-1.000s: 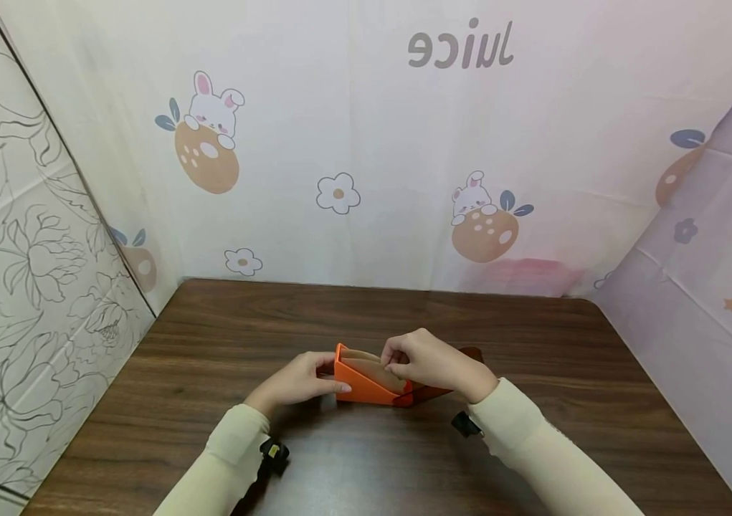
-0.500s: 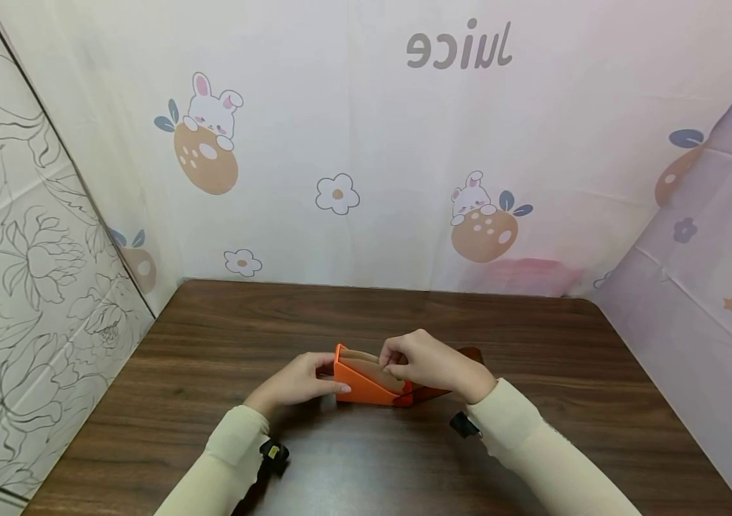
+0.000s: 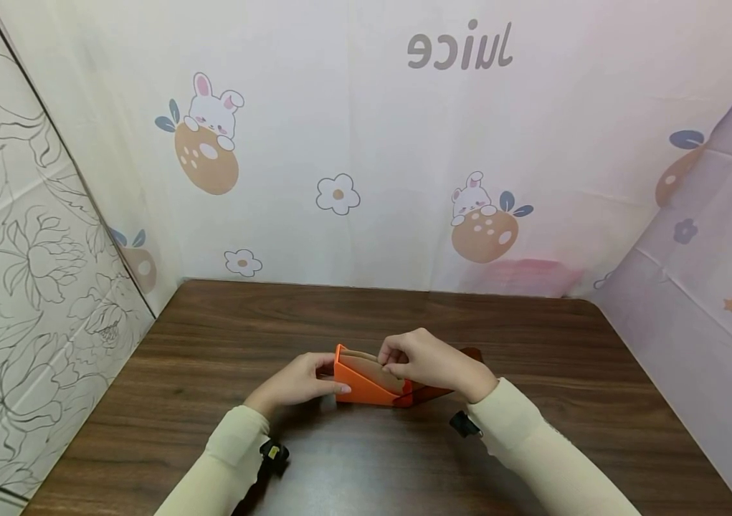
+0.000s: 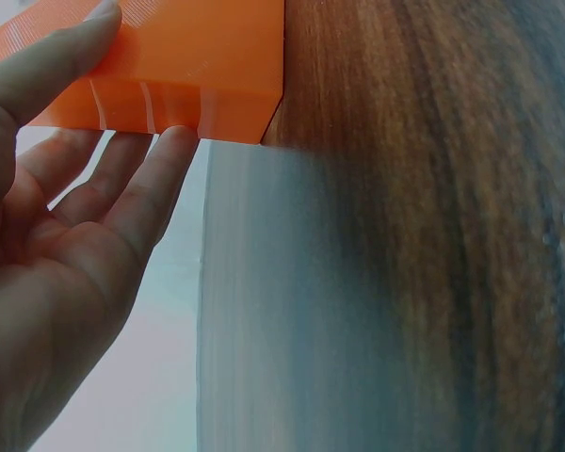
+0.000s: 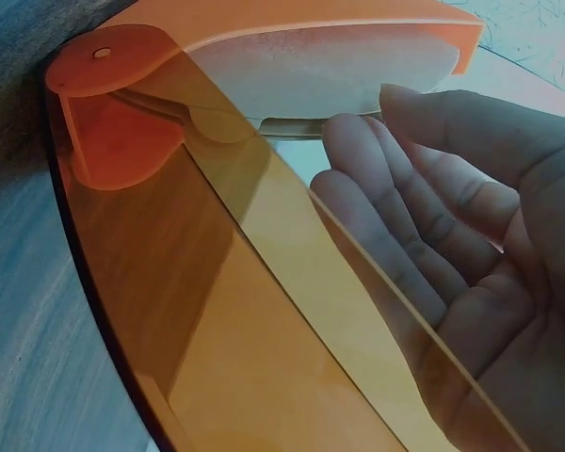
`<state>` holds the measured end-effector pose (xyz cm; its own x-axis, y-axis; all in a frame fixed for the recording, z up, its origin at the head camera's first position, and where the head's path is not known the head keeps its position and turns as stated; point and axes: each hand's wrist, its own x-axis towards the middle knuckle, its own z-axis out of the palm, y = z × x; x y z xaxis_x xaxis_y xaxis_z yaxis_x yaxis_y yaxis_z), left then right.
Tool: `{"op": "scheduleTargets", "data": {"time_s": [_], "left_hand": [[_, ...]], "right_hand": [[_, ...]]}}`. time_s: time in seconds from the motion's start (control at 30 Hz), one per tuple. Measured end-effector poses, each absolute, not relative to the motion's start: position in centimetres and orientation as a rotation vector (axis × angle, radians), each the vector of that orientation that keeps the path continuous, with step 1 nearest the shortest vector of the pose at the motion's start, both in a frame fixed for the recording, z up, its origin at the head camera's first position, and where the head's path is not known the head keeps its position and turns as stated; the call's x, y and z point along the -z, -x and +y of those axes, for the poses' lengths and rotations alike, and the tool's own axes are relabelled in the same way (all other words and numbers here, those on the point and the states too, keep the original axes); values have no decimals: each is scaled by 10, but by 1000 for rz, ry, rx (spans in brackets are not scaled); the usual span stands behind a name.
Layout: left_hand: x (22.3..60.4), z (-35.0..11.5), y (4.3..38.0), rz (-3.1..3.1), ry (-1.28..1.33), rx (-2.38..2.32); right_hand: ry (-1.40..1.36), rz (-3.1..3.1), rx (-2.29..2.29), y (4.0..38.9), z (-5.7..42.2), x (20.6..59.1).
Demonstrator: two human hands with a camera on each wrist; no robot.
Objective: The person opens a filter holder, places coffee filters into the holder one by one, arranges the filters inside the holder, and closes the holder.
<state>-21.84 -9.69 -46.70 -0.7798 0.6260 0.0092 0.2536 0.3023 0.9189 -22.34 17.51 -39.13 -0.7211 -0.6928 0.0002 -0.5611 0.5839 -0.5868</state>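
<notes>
A wedge-shaped orange box [image 3: 359,385] stands on the table, its sloping top uncovered. My left hand [image 3: 295,380] grips its left end. In the left wrist view the thumb [image 4: 61,56] lies on one face of the box and the fingers [image 4: 155,184] touch the end wall. Rounded tan paper sheets [image 3: 366,367] stand inside the box. My right hand [image 3: 430,360] pinches their upper edge between thumb and fingertips; how many sheets it holds I cannot tell. A see-through amber lid [image 5: 254,330], hinged at the box's low end, is swung out beneath the right hand.
The dark wood-grain table [image 3: 262,315] extends on every side of the box. A printed curtain [image 3: 340,143] hangs behind it, with other patterned sheets to left and right. A small black wrist camera [image 3: 273,455] sits below the left sleeve.
My right fingertips have shifted very slightly left along the top edge of the tan paper sheets. The left hand, box and lid have stayed in place.
</notes>
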Motion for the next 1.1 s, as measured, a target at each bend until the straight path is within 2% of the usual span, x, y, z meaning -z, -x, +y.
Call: {"op": "scheduleTargets", "data": {"time_s": [0.7, 1.1], "left_hand": [[468, -97, 219, 2205, -757, -1486], [468, -98, 220, 2224, -783, -1480]], "right_hand": [[1148, 2604, 864, 223, 178, 387], [1093, 2651, 868, 219, 187, 376]]}}
